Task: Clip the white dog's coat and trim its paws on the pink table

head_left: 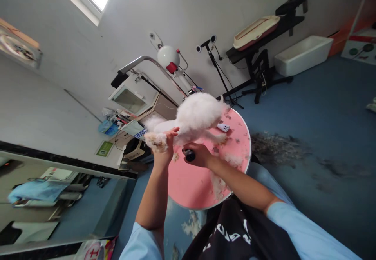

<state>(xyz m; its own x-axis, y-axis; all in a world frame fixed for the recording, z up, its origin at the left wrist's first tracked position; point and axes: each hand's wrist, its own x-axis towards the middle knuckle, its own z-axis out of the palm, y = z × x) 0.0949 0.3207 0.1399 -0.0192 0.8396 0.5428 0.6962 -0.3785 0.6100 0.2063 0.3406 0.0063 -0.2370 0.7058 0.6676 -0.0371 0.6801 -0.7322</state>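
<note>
A fluffy white dog (199,113) is on a round pink grooming table (188,185). My left hand (168,144) is closed around one of its legs, and the shaggy, brownish-stained paw (156,141) sticks out on the left side. Close to the dog's body, my right hand (201,155) grips a black hair clipper (190,155). Only the clipper's round rear end shows; its blade is hidden behind the hand. Cut white fur (219,185) lies on the tabletop near my right forearm.
A small white packet (223,127) rests on the table beyond the dog. A curved metal grooming arm (143,59) rises behind. Dark hair clippings (276,148) cover the floor to the right. A mirror (58,197) stands at left, a white tub (304,56) at back right.
</note>
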